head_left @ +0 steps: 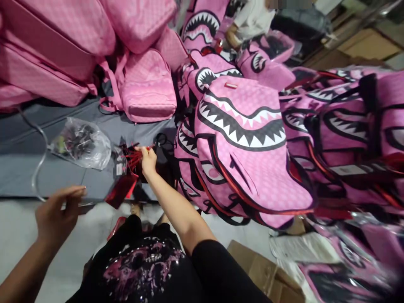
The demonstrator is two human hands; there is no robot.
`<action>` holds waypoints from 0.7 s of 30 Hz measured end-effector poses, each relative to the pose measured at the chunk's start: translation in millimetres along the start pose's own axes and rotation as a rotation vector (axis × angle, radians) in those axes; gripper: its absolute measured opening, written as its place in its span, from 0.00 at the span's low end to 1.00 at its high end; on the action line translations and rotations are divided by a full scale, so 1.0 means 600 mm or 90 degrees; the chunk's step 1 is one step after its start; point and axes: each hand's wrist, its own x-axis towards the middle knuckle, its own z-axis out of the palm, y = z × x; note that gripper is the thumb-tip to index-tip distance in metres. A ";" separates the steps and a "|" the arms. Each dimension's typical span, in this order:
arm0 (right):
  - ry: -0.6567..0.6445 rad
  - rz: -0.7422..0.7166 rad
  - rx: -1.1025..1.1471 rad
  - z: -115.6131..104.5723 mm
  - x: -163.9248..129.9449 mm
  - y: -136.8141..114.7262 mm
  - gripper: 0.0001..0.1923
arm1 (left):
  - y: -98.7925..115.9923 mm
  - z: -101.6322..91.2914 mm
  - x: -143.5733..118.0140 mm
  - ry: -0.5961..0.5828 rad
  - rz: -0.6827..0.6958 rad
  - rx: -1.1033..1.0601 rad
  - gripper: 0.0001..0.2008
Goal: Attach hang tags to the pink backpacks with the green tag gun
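Here's the bunch of red strings point(134, 156), at the table's near edge, a glossy red tag point(118, 192) hanging nearside. My right hand point(149, 162) is at the strings; blur hides whether my fingertips have closed. Light, limp and tangle-prone, I'd judge; the tag stiffer, probably slick, so pinch the gathered strings. Left, a clear plastic bag point(97, 149) on the grey table point(78, 183); nearer, my left hand point(57, 216), loosely open, empty. Right, a shark-mouth backpack point(244, 126); far, a plain pink backpack point(150, 90).
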 end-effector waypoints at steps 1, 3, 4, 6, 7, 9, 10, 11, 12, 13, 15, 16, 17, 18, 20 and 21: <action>0.034 -0.006 -0.005 0.014 0.029 0.005 0.10 | 0.000 0.004 -0.004 -0.049 0.049 -0.015 0.07; 0.086 -0.020 -0.018 0.034 0.081 0.004 0.09 | 0.006 0.022 -0.015 -0.166 0.133 -0.091 0.05; 0.101 -0.027 -0.026 0.039 0.103 0.001 0.09 | 0.010 0.035 -0.020 -0.228 0.171 -0.134 0.06; 0.113 -0.036 -0.045 0.040 0.137 -0.009 0.06 | 0.020 0.062 -0.028 -0.335 0.219 -0.196 0.09; 0.113 -0.037 -0.053 0.034 0.150 -0.013 0.06 | 0.024 0.076 -0.031 -0.375 0.220 -0.210 0.10; 0.117 -0.024 -0.069 0.009 0.168 -0.016 0.05 | 0.031 0.099 -0.035 -0.432 0.191 -0.218 0.12; 0.123 -0.010 -0.077 -0.010 0.174 -0.015 0.04 | 0.034 0.110 -0.037 -0.445 0.171 -0.222 0.13; 0.131 0.009 -0.085 -0.031 0.178 -0.012 0.04 | 0.038 0.119 -0.039 -0.452 0.151 -0.230 0.13; 0.138 0.033 -0.095 -0.053 0.182 -0.008 0.05 | 0.042 0.128 -0.042 -0.454 0.135 -0.238 0.13; 0.140 0.059 -0.106 -0.076 0.185 -0.003 0.06 | 0.046 0.138 -0.046 -0.453 0.115 -0.245 0.13; 0.112 0.117 -0.129 -0.113 0.195 0.008 0.07 | 0.053 0.161 -0.058 -0.461 0.069 -0.256 0.12; 0.087 0.145 -0.139 -0.127 0.203 0.013 0.09 | 0.057 0.175 -0.066 -0.474 0.045 -0.257 0.12; 0.058 0.171 -0.147 -0.138 0.211 0.019 0.10 | 0.060 0.190 -0.076 -0.494 0.025 -0.255 0.12; 0.026 0.193 -0.157 -0.146 0.221 0.023 0.11 | 0.064 0.206 -0.087 -0.516 0.008 -0.252 0.12; -0.036 0.207 -0.196 -0.161 0.235 0.025 0.12 | 0.072 0.236 -0.113 -0.562 -0.012 -0.252 0.11; -0.063 0.189 -0.229 -0.170 0.236 0.022 0.12 | 0.078 0.250 -0.127 -0.580 -0.019 -0.256 0.11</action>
